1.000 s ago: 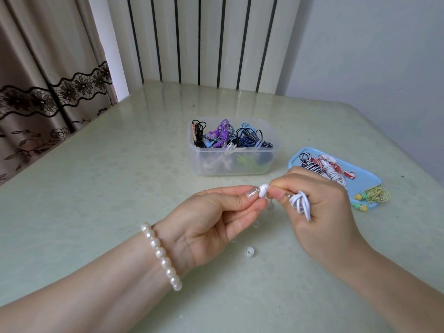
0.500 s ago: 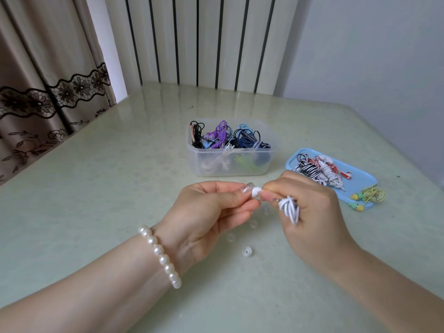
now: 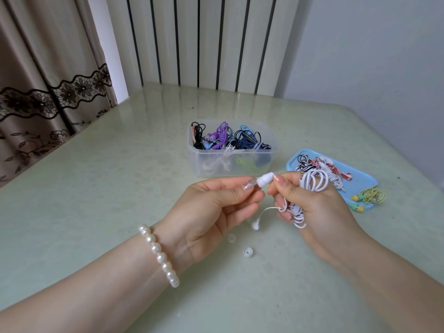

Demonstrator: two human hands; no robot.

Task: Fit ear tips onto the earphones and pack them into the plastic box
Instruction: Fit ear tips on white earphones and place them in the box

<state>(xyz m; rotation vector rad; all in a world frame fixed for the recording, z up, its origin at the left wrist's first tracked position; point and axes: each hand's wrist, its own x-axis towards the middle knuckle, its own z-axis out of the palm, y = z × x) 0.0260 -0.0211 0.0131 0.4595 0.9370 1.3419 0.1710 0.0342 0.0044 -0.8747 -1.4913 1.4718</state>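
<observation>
My left hand (image 3: 213, 212) pinches the tip end of a white earbud (image 3: 265, 181) between thumb and forefinger. My right hand (image 3: 310, 207) pinches the other end of that earbud and holds the coiled white earphone cable (image 3: 314, 182) in its fingers. The second white earbud (image 3: 255, 224) dangles on its wire below the hands. Two loose ear tips (image 3: 248, 251) (image 3: 231, 238) lie on the table under my hands. The clear plastic box (image 3: 206, 162), behind the hands, holds several coloured earphones.
A blue tray (image 3: 360, 182) at the right carries striped, red and white earphones, with a yellow-green pair (image 3: 368, 197) at its near edge. The pale green table (image 3: 96, 188) meets a curtain on the left and a striped wall behind.
The hands have drawn slightly apart, showing the whole earbud between them. The cable coil has loosened in my right hand and the second earbud now hangs below.
</observation>
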